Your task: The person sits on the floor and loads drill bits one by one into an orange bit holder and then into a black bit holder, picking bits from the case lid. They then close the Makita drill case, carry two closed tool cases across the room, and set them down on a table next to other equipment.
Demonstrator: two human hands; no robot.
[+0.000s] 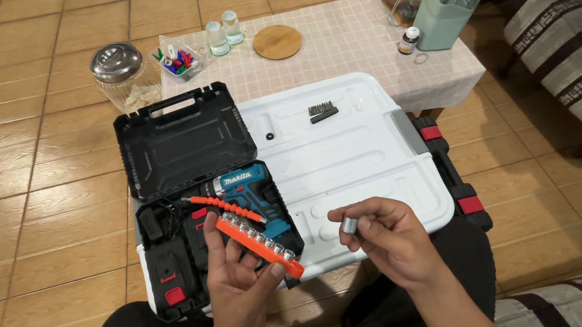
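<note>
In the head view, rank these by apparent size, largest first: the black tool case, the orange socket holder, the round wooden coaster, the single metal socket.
1. black tool case
2. orange socket holder, in the left hand
3. round wooden coaster, though it lies farther from the camera, so this place is unsure
4. metal socket, in the right hand

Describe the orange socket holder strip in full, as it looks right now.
The orange socket holder is a narrow plastic-looking rail carrying a row of shiny metal sockets. It is held tilted by the left hand, far end over the open black tool case, near end toward the person. The right hand holds a separate metal socket beside it, apart.
</note>
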